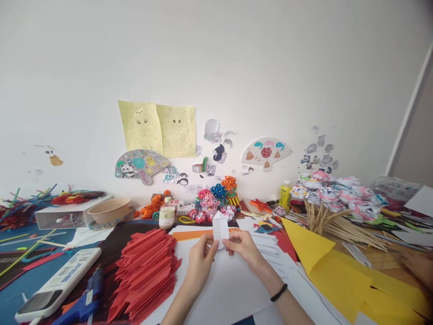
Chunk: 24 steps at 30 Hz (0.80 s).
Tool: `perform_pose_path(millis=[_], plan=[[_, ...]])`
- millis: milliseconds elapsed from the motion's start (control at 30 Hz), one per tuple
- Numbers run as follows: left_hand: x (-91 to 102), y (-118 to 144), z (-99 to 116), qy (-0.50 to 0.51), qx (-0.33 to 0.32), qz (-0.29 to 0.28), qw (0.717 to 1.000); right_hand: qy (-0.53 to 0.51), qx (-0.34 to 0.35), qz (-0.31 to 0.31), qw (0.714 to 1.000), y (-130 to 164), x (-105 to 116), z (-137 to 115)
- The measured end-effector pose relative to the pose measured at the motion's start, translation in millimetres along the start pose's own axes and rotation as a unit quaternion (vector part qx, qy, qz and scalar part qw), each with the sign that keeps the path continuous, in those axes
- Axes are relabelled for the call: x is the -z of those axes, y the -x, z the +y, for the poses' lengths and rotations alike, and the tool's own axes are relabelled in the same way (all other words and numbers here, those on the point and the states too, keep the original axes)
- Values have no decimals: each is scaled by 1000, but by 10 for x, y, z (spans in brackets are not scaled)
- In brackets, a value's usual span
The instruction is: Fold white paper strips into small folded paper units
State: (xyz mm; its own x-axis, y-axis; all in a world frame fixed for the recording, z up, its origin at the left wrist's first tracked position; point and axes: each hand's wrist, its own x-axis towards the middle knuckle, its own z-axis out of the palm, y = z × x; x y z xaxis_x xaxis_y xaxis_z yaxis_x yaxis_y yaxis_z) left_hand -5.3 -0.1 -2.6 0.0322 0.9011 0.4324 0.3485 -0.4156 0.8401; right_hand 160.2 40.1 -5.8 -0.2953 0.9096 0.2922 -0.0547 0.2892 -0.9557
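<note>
My left hand (199, 264) and my right hand (244, 247) together pinch a small white folded paper piece (220, 227) with a pointed top, held upright above a large white sheet (226, 289). A black band circles my right wrist. To the left of my hands lies a stack of red folded paper pieces (145, 266) of the same pointed shape.
Yellow paper sheets (338, 271) lie to the right, with paper flowers on wooden sticks (334, 198) behind. A blue glue gun (84, 298), a white remote (61, 282), a bowl (110, 210), a small bottle (167, 213) and a yellow glue bottle (285, 194) stand around. Another person's hand (419, 268) is at far right.
</note>
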Motion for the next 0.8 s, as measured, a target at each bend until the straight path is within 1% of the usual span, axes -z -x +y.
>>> perform_pose_path(millis=[100, 300, 533, 800], plan=[[-9, -16, -45, 24, 20, -3, 1000, 9, -10, -18, 1000, 11, -16, -23], [3, -40, -122, 34, 11, 5, 999, 2, -4, -51, 999, 41, -46, -55], [7, -32, -97, 25, 5, 3, 1000, -14, -3, -32, 999, 40, -39, -33], [25, -1, -75, 15, -4, 2, 1000, -22, 4, -33, 999, 26, -45, -11]])
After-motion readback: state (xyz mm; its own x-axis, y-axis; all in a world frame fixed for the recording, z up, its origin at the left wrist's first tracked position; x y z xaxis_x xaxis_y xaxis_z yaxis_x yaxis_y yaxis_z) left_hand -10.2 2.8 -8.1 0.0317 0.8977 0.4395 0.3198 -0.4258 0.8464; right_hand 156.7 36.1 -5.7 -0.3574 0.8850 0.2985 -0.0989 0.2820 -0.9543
